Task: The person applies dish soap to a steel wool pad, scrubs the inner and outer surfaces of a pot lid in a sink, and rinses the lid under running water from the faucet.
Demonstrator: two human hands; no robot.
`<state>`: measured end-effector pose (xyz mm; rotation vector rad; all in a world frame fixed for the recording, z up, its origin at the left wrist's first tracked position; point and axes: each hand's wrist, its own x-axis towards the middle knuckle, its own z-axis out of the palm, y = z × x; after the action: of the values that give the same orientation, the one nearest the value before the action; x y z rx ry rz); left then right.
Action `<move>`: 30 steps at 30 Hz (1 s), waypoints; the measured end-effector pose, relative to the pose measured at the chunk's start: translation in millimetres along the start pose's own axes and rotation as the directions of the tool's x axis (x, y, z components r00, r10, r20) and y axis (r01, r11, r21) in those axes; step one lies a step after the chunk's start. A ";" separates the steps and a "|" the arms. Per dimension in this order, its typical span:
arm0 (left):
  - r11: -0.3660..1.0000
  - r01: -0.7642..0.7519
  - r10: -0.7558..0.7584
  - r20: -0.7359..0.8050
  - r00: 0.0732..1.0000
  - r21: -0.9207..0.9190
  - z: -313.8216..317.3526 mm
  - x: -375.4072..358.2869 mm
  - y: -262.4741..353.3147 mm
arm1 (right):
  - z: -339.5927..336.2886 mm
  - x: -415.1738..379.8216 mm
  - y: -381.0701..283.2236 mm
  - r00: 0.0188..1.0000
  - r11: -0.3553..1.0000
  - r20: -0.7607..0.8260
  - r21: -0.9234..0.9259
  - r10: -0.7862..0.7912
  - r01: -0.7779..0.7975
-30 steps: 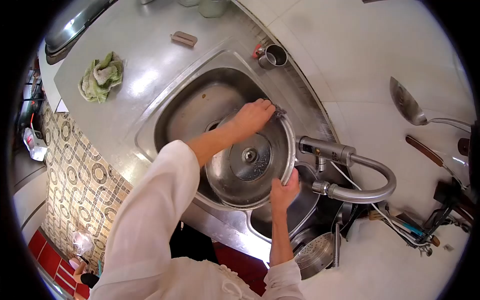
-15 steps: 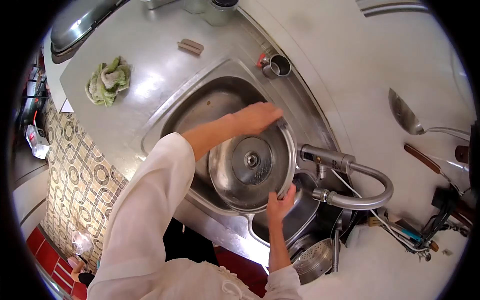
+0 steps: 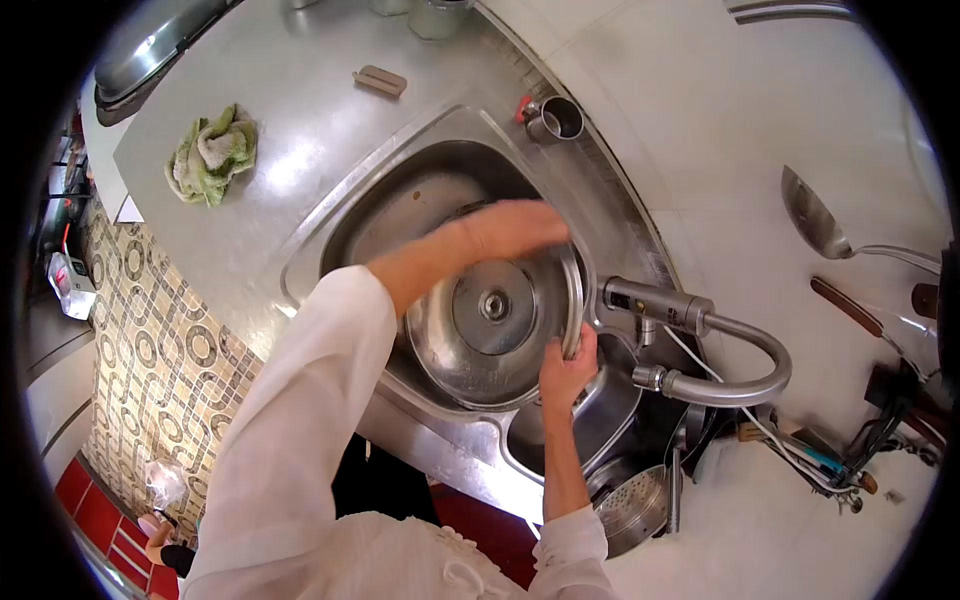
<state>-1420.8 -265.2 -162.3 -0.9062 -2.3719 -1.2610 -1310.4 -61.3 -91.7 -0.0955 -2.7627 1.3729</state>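
Head view: a large round lid [image 3: 490, 320] of brushed stainless steel is held tilted over the sink [image 3: 400, 195], its shallow dished face turned up toward the camera. A flat raised disc with a small central boss is seen at its middle, and a rolled rim runs around its edge. The right hand [image 3: 568, 365] is clamped on the lid's lower right rim, thumb on the face and fingers curled behind the edge. The left hand [image 3: 510, 228] is laid across the upper rim, fingers extended and flat; it is blurred, so whether anything is pinched beneath it cannot be told. Both forearms emerge from loose white fabric sleeves.

The sink is a deep, rounded-cornered steel basin with a dull, water-marked sheen, set into a smooth steel tabletop [image 3: 290, 120]. A matte grey tubular faucet [image 3: 700, 350] is curved just beside the right hand. A small cylindrical metal cup [image 3: 557, 118] stands at the sink's far corner. A crumpled green cloth [image 3: 212, 152] of soft, nubbly texture lies well apart on the tabletop, with a small flat rectangular piece [image 3: 380, 81] near it. A perforated steel strainer [image 3: 630, 510] is seen below the faucet, and a glossy ladle [image 3: 815, 215] hangs against the pale wall.
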 end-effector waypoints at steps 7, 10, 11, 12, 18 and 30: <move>0.970 0.238 -0.237 -0.033 0.971 0.046 -14.8 -6.3 16.3 | -6.3 7.3 -6.7 0.991 0.990 0.123 -0.118 -0.059 0.073; 0.992 -0.128 0.127 -0.084 0.988 -0.015 -13.8 8.7 54.6 | 2.4 15.3 0.0 0.986 0.999 0.163 -0.035 -0.016 0.022; 0.962 -0.269 0.272 -0.040 0.962 0.053 -8.5 8.6 61.1 | 3.7 15.6 0.9 0.986 0.999 0.166 -0.034 -0.022 0.028; 0.907 -0.407 0.408 0.015 0.913 0.111 -5.1 8.0 63.3 | 3.9 13.8 1.9 0.986 1.000 0.164 -0.023 -0.016 0.020; 0.981 0.178 -0.173 -0.065 0.983 0.081 -18.0 -4.5 24.0 | -3.3 12.6 -9.9 0.989 0.996 0.133 -0.042 -0.072 0.078; 0.993 0.116 -0.110 0.219 0.970 -0.012 -56.3 6.3 -12.1 | -1.8 14.9 -5.3 0.972 0.999 0.228 0.026 -0.053 0.048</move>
<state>-1434.9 -314.0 -134.6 -0.9743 -2.6165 -1.2942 -1325.3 -61.9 -86.1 0.1422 -2.9095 1.4857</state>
